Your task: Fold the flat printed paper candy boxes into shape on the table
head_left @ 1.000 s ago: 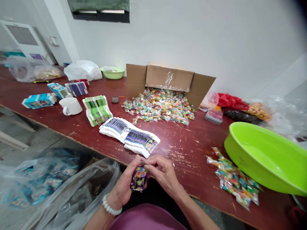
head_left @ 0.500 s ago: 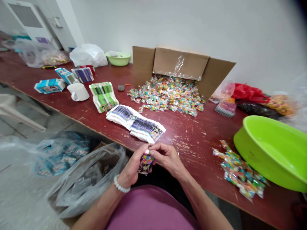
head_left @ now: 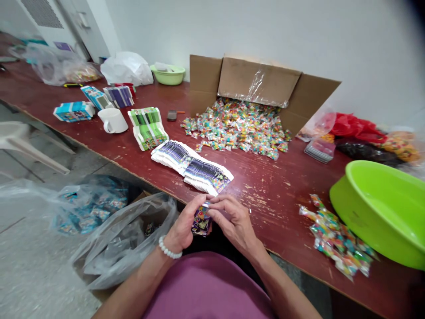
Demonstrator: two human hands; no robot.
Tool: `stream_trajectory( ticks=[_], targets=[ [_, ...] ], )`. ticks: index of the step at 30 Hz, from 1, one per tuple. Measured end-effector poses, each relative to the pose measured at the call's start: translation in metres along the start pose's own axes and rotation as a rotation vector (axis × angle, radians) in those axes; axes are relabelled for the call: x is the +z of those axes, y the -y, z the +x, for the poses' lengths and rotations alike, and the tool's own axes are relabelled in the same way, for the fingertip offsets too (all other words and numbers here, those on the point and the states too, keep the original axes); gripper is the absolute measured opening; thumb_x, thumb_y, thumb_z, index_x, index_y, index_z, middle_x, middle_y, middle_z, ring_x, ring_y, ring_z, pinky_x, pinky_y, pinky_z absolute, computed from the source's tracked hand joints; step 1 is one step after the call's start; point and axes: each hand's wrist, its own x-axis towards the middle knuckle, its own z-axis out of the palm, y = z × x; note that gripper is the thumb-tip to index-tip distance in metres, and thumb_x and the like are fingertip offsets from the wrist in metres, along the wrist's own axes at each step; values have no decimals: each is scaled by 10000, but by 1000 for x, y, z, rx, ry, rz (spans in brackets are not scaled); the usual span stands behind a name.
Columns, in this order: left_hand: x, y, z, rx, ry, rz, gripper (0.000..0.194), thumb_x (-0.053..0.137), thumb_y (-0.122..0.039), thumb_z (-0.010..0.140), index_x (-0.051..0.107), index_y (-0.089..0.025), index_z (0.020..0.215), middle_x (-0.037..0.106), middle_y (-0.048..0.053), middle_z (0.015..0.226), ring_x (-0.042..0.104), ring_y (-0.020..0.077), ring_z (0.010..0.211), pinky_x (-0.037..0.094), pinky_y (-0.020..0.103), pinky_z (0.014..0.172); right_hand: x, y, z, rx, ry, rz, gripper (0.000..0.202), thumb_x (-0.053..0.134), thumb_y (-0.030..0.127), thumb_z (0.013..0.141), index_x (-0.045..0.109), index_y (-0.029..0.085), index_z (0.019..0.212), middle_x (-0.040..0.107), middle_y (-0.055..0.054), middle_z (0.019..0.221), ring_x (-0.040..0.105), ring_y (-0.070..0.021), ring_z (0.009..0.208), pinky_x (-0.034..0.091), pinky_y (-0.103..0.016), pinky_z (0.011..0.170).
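Between both hands, close to the table's front edge, is a small purple printed carton [head_left: 201, 221] with colourful pictures. My left hand [head_left: 184, 223], with a pale bead bracelet at its wrist, is wrapped round the carton from the left. The fingers of my right hand [head_left: 234, 219] pinch its top end flap from the right. Just beyond the hands lies a fanned row of flat purple-and-white cartons [head_left: 191, 167]. Past those, wrapped candies [head_left: 239, 128] spill from a cardboard box [head_left: 260, 84] lying open on its side.
At right stand a lime-green basin [head_left: 375, 226] and a small candy pile [head_left: 335, 235]. Left of the flat cartons are green cartons [head_left: 148, 128], a white mug [head_left: 113, 121] and blue cartons [head_left: 74, 111]. Below the table edge, a clear plastic bag [head_left: 126, 248] lines a box.
The carton's white top flap has folded down under the right fingers. The whole view has shifted slightly; both hands remain on the carton.
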Motion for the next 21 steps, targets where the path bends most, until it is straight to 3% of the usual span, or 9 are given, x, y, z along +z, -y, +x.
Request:
stream_trajectory(
  ticks=[4,7,9,11,14,17,21],
  targets=[
    [2,-1,-4,156,-7,219,401,597,-453,885,646,-207,1198,699,61,1025,624,145,683,467,210,528,-2,-3,2,194,51,72,106,683,277,867,714,224,953,703,-32,897,644,-161,756,508,-277,687],
    [4,-4,-7,188,2,249,451,607,-470,872,656,-222,1246,668,86,1215,655,202,886,487,222,612,-3,-2,4,130,84,53,112,689,276,864,737,228,952,715,-42,928,655,-181,829,510,-296,750],
    [4,-4,-8,119,19,193,540,550,-562,880,632,-229,1298,709,91,1107,665,201,800,479,238,577,-3,-1,5,103,62,50,89,689,283,864,752,223,886,726,-48,898,662,-195,854,508,-314,787],
    [3,-2,-7,26,21,152,647,492,-667,865,637,-205,1293,734,87,885,633,178,618,452,246,500,-3,0,6,188,72,160,105,690,303,861,750,216,860,738,-52,897,672,-192,796,521,-311,733],
    [3,0,-6,-35,-12,169,708,463,-743,830,731,-134,1073,689,78,659,579,159,494,432,248,443,-5,0,7,357,129,375,147,701,348,848,741,206,849,752,-55,897,668,-178,687,526,-296,629],
    [4,0,-4,-58,-71,167,591,537,-687,822,722,-126,807,653,62,592,571,152,464,438,245,423,-5,1,5,328,126,309,165,691,361,858,750,209,885,746,-49,880,664,-182,723,523,-291,653],
    [4,-3,-2,-47,-94,51,336,626,-479,826,704,-153,846,633,7,606,560,136,455,445,237,398,-1,3,-1,227,87,215,154,664,326,880,726,227,980,723,-48,1028,662,-182,861,520,-285,736]
  ],
)
